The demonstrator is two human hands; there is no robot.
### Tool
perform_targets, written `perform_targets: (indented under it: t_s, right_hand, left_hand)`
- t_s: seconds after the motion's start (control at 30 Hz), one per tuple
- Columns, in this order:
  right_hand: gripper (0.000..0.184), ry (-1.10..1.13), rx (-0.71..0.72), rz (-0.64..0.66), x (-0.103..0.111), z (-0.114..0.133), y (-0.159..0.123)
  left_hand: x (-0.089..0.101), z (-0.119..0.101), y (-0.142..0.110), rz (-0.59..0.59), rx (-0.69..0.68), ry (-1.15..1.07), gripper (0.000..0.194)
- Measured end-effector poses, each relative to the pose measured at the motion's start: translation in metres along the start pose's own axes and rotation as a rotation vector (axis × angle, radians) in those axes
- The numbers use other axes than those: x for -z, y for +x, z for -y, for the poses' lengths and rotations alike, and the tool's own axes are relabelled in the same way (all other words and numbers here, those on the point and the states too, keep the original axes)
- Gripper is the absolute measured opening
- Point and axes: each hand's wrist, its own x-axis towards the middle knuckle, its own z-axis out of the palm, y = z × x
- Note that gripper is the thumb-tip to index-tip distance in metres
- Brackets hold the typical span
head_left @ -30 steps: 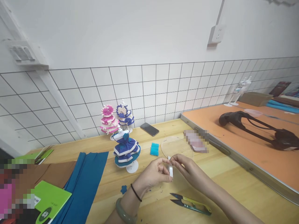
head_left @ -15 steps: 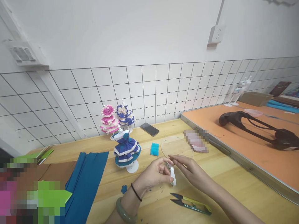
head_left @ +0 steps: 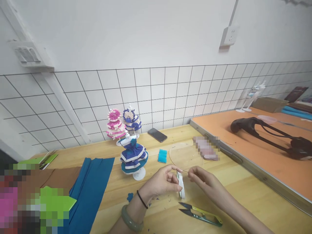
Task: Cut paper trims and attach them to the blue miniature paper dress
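My left hand [head_left: 161, 182] pinches a small white roll of tape [head_left: 180, 185] upright above the wooden table [head_left: 243, 201]. My right hand [head_left: 203, 182] is just right of the roll, its fingertips pinched together as if on the tape's free end, which is too thin to see. A pair of green-handled thread snips [head_left: 201, 215] lies on the table just below both hands. A blue and white paper dress on a small stand [head_left: 133, 156] stands left of the hands. A clear round plastic disc [head_left: 185, 156] lies just beyond them.
Pink [head_left: 115, 125] and blue [head_left: 131, 119] paper dresses stand by the tiled wall. A phone [head_left: 157, 134] and blue pad [head_left: 162, 156] lie nearby. Blue crepe paper [head_left: 90, 191] spreads left. An orange board [head_left: 255, 152] with a black object [head_left: 273, 133] lies right.
My right hand has drawn away to the right from the tape roll, opening a small gap. The roll has tilted and dropped slightly in my left hand.
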Motion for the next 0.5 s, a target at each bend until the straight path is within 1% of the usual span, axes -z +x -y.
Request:
perform_targets:
  t_s: [0.1,0.13,0.17,0.23,0.27,0.33,0.43,0.5]
  right_hand:
    - [0.023,-0.261,0.065,0.083,0.001,-0.010,-0.021]
    - [0.019,-0.334,0.116,0.110,-0.001,-0.013,-0.029]
    - [0.017,-0.404,0.201,0.148,-0.003,-0.017,-0.036]
    - [0.013,-0.524,0.348,0.183,-0.009,-0.023,-0.048]
    - [0.013,-0.570,0.417,0.194,-0.012,-0.026,-0.053]
    - [0.021,-0.647,0.512,0.223,-0.013,-0.031,-0.060]
    - [0.027,-0.706,0.588,0.256,-0.007,-0.033,-0.066]
    - [0.027,-0.688,0.549,0.258,-0.001,-0.028,-0.069]
  left_hand:
    - [0.001,0.001,0.001,0.007,-0.005,-0.020,0.050]
    - [0.001,0.001,0.001,0.008,-0.005,-0.027,0.051]
    - [0.001,0.001,0.001,0.007,-0.004,-0.030,0.051]
    - [0.001,0.000,0.001,-0.001,-0.002,-0.027,0.051]
    - [0.001,-0.001,0.000,-0.003,-0.001,-0.022,0.051]
    - [0.001,-0.002,0.000,-0.005,0.002,-0.010,0.051]
    - [0.000,-0.003,-0.001,-0.004,0.002,0.004,0.051]
    - [0.000,-0.004,-0.001,-0.005,0.001,0.010,0.050]
